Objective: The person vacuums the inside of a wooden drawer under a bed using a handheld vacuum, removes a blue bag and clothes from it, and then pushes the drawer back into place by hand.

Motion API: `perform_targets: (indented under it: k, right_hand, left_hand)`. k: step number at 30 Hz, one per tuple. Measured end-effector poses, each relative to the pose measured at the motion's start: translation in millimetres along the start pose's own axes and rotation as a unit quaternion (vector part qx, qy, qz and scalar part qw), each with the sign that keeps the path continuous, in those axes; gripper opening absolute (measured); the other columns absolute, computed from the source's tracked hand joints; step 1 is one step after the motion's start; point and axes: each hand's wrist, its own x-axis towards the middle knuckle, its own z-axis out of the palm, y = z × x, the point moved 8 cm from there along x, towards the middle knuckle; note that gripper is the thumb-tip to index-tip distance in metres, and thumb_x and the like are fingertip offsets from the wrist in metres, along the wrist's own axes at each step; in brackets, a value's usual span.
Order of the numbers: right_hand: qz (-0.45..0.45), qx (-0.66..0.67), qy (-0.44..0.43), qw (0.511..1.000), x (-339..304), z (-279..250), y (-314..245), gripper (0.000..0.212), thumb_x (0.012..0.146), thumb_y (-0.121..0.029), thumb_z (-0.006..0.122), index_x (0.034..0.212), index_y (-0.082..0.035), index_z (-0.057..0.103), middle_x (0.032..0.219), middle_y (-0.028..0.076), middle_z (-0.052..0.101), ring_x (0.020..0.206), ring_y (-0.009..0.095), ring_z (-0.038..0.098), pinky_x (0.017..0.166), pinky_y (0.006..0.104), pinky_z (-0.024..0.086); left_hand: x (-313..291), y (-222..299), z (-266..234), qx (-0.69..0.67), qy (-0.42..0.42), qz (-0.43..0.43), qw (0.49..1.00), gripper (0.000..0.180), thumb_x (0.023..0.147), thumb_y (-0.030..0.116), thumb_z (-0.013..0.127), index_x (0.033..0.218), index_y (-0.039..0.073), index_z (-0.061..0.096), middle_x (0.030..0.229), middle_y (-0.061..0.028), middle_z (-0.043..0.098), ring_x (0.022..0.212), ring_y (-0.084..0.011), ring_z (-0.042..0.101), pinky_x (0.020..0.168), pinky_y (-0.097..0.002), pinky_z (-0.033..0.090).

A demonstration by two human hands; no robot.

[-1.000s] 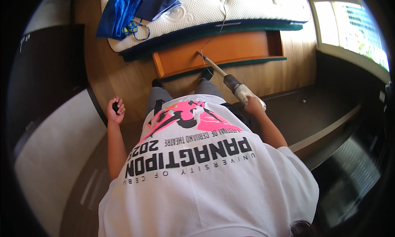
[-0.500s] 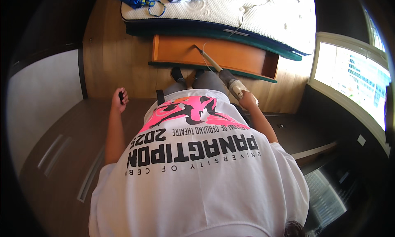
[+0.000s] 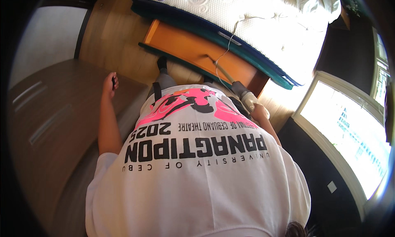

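My right hand [image 3: 259, 112] grips the rear of a beige and grey handheld vacuum cleaner [image 3: 247, 98]. Its long thin nozzle points away from me, with the dark tip over the floor of an orange-brown wooden drawer [image 3: 177, 41]. The drawer is pulled out from beneath the bed. A thin white cord [image 3: 222, 56] runs from near the vacuum across the drawer and up over the mattress. Out to the left, my left hand [image 3: 109, 84] is closed around a small black object [image 3: 113, 83]; its kind cannot be made out.
Beyond the drawer lies a white quilted mattress [image 3: 263, 29] on a dark blue and green base, with pillows [image 3: 312, 2] at its far right. A brown cabinet [image 3: 70, 97] stands at the left. A bright window [image 3: 341, 130] is at the right. Wooden floor [image 3: 119, 47] shows around my feet.
My view has turned, so the bed and drawer now slant down to the right and more of the window shows. Both hands keep their hold.
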Motion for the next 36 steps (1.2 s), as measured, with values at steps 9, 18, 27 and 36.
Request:
perform_targets:
  k: [9,18,27,36]
  right_hand:
    - [0.103,0.159,-0.022,0.982,-18.0,-37.2,157.4,0.048,0.066,-0.014,0.059,0.112,0.000,0.060,0.089,0.023,0.065,0.080,0.031,0.066,0.069,0.0391,0.052]
    - [0.112,0.325,-0.036,0.938,-164.6,-128.6,233.8,0.025,0.066,0.001,0.055,0.091,0.001,0.058,0.061,0.004,0.052,0.045,0.014,0.051,0.042,0.0285,0.040]
    - [0.202,0.306,0.020,0.930,-241.7,-215.5,220.1,0.031,0.064,-0.002,0.059,0.094,0.002,0.054,0.057,0.005,0.048,0.040,0.015,0.047,0.036,0.0277,0.038]
    - [0.158,0.286,0.057,0.943,-71.8,27.9,216.1,0.024,0.071,-0.011,0.061,0.089,0.004,0.062,0.066,0.016,0.062,0.051,0.024,0.062,0.048,0.0381,0.050]
  left_hand:
    - [-79.3,-54.5,81.9,0.138,0.023,-0.025,0.990,0.021,0.084,0.026,0.053,0.069,0.016,0.043,0.054,0.0053,0.039,0.040,-0.0053,0.037,0.036,-0.0215,0.026]
    - [-58.9,-128.9,102.5,0.255,0.019,-0.068,0.964,0.017,0.083,0.031,0.055,0.075,0.016,0.051,0.059,0.0041,0.043,0.043,-0.0071,0.039,0.037,-0.0221,0.029]
    - [-58.8,-152.1,113.3,0.299,0.002,-0.064,0.952,0.020,0.080,0.032,0.056,0.075,0.013,0.052,0.059,0.0008,0.042,0.047,-0.0114,0.042,0.039,-0.0268,0.034]
    - [-63.5,-170.5,102.5,0.351,-0.019,-0.045,0.935,0.023,0.081,0.032,0.054,0.075,0.010,0.052,0.057,-0.0020,0.044,0.043,-0.0156,0.045,0.038,-0.0305,0.035]
